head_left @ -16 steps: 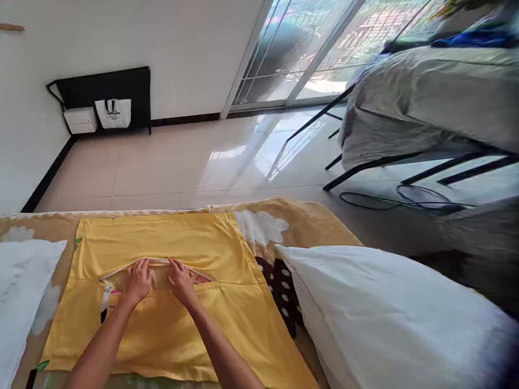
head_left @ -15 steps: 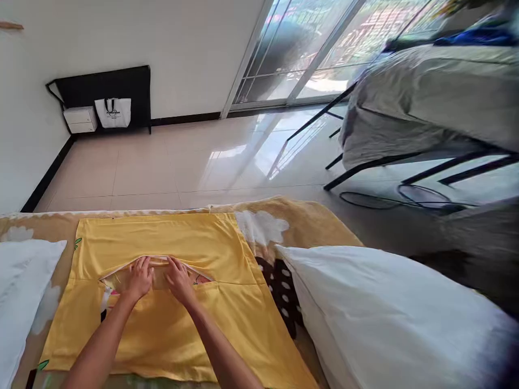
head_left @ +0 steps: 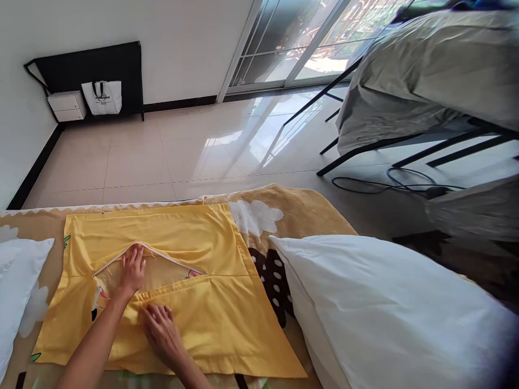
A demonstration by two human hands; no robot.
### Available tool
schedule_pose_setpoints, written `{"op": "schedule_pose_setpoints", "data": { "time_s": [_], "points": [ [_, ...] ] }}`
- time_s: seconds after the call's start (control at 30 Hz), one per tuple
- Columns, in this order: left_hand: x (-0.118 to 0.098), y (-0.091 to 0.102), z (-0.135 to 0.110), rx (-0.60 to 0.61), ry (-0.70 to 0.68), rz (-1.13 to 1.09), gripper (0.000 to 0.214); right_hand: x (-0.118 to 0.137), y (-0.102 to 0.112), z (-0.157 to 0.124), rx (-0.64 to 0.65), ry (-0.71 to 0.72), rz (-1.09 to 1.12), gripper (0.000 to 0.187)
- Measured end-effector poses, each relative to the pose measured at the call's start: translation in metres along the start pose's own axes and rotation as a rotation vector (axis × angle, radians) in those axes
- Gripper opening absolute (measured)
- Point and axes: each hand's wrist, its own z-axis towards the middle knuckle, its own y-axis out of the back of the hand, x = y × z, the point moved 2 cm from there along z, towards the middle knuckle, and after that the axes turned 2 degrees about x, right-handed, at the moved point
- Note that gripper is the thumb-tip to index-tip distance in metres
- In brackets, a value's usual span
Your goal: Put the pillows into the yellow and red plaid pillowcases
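Lying flat: yellow pillowcase (head_left: 203, 319), spread on a printed blanket (head_left: 292, 210) that covers the bed, its far edge close to the blanket's floor-side edge.
Opening: a slit across the pillowcase's middle, edged with white piping, parted wide enough to show patterned fabric inside.
Left hand (head_left: 132, 270): open, fingers extended and flat — fingertips at the peak of the slit's upper flap, palm resting inside the opening.
Right hand (head_left: 162, 332): open, fingers loosely spread, pressed on the lower panel of the pillowcase just below the slit; not gripping anything.
Hands, relative: near each other, not touching — left farther from the person, right closer.
Large white pillow (head_left: 385, 313): right of the pillowcase, on the blanket, apart from its edge.
Second white pillow (head_left: 16, 281): left edge of view, partly cut off, just beside the pillowcase's left side.
Floor: glossy pale tiles (head_left: 194, 151) beyond the bed.
Against the wall: black rack (head_left: 89, 65) with a white tote bag (head_left: 102, 97) and a small white drawer unit (head_left: 67, 106).
Right background: grey-covered furniture (head_left: 425, 70) on black legs, a cable (head_left: 389, 183) on the floor beneath.
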Motion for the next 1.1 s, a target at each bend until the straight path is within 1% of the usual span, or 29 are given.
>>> {"op": "schedule_pose_setpoints", "data": {
  "time_s": [0.07,0.13,0.17,0.23,0.27,0.33,0.4,0.47,0.53,0.6,0.63,0.67,0.73,0.8,0.83,0.87,0.93,0.97,1.0,1.07,1.1],
  "points": [
    [-0.001,0.005,-0.028,-0.006,-0.077,0.002,0.048,-0.015,0.014,0.019,-0.047,-0.125,-0.079,0.033],
    [-0.003,0.010,-0.061,-0.008,-0.150,0.009,0.041,-0.029,0.025,0.034,-0.032,-0.206,-0.130,0.024],
    [-0.004,0.012,-0.077,-0.004,-0.169,0.014,0.036,-0.034,0.030,0.038,-0.004,-0.202,-0.131,0.022],
    [-0.004,0.013,-0.104,0.030,-0.174,0.014,0.029,-0.040,0.035,0.040,0.107,-0.140,-0.102,0.027],
    [-0.005,0.012,-0.113,0.058,-0.172,0.011,0.029,-0.041,0.037,0.039,0.171,-0.114,-0.084,0.031],
    [-0.008,0.008,-0.125,0.109,-0.196,0.014,0.032,-0.042,0.041,0.033,0.305,-0.089,-0.054,0.035],
    [-0.012,0.001,-0.129,0.134,-0.217,0.037,0.037,-0.042,0.043,0.029,0.391,-0.100,-0.042,0.033],
    [-0.014,-0.008,-0.131,0.120,-0.194,0.076,0.040,-0.041,0.046,0.028,0.421,-0.128,-0.046,0.031],
    [-0.014,-0.015,-0.132,0.078,-0.154,0.110,0.041,-0.038,0.048,0.029,0.444,-0.154,-0.049,0.031],
    [-0.008,-0.019,-0.135,0.019,-0.125,0.128,0.041,-0.039,0.052,0.027,0.457,-0.156,-0.041,0.031],
    [-0.003,-0.019,-0.137,-0.012,-0.113,0.133,0.040,-0.042,0.055,0.023,0.445,-0.148,-0.033,0.031],
    [0.004,-0.017,-0.140,-0.049,-0.105,0.137,0.039,-0.049,0.059,0.018,0.404,-0.139,-0.033,0.031],
    [0.023,-0.013,-0.148,-0.134,-0.125,0.155,0.033,-0.072,0.068,-0.001,0.251,-0.141,-0.078,0.033],
    [0.049,-0.010,-0.163,-0.207,-0.165,0.187,0.032,-0.105,0.077,-0.032,0.100,-0.181,-0.175,0.041],
    [0.064,-0.009,-0.173,-0.239,-0.155,0.209,0.037,-0.122,0.080,-0.053,0.073,-0.208,-0.223,0.046],
    [0.081,-0.008,-0.184,-0.271,-0.102,0.237,0.043,-0.139,0.083,-0.075,0.089,-0.231,-0.257,0.050],
    [0.117,-0.004,-0.212,-0.342,0.119,0.298,0.050,-0.166,0.089,-0.122,0.136,-0.283,-0.300,0.056],
    [0.134,-0.001,-0.228,-0.366,0.239,0.318,0.052,-0.177,0.092,-0.144,0.135,-0.324,-0.323,0.058],
    [0.149,0.001,-0.243,-0.366,0.325,0.330,0.053,-0.185,0.096,-0.165,0.112,-0.375,-0.350,0.059],
    [0.172,0.009,-0.266,-0.328,0.406,0.329,0.055,-0.194,0.102,-0.199,0.036,-0.473,-0.396,0.062],
    [0.180,0.014,-0.273,-0.315,0.425,0.321,0.055,-0.195,0.105,-0.209,0.000,-0.511,-0.410,0.062]
  ]
}}
